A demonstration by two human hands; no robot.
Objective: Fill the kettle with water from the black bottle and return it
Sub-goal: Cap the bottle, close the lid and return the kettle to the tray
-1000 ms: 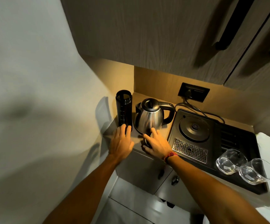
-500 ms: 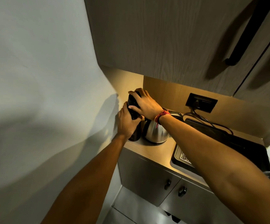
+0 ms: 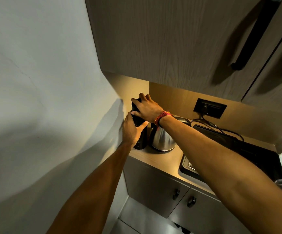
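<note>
Head camera, looking down into a dim kitchenette corner. A black bottle (image 3: pixel 141 139) stands upright on the wooden counter (image 3: pixel 162 159), at about ten o'clock from the frame's centre, close to the pale side wall (image 3: pixel 44 98). The left hand (image 3: pixel 132 128) wraps around the bottle's body, fingers closed on it. The right hand (image 3: pixel 146 107) clamps over the bottle's top from above; a red thread band (image 3: pixel 162 116) circles that wrist. Just beside the bottle, at its three o'clock, sits a steel kettle (image 3: pixel 163 139), partly hidden by the right forearm. Further toward three o'clock lies a black tray (image 3: pixel 238 146), with a wall socket (image 3: pixel 209 108) at its twelve o'clock.
</note>
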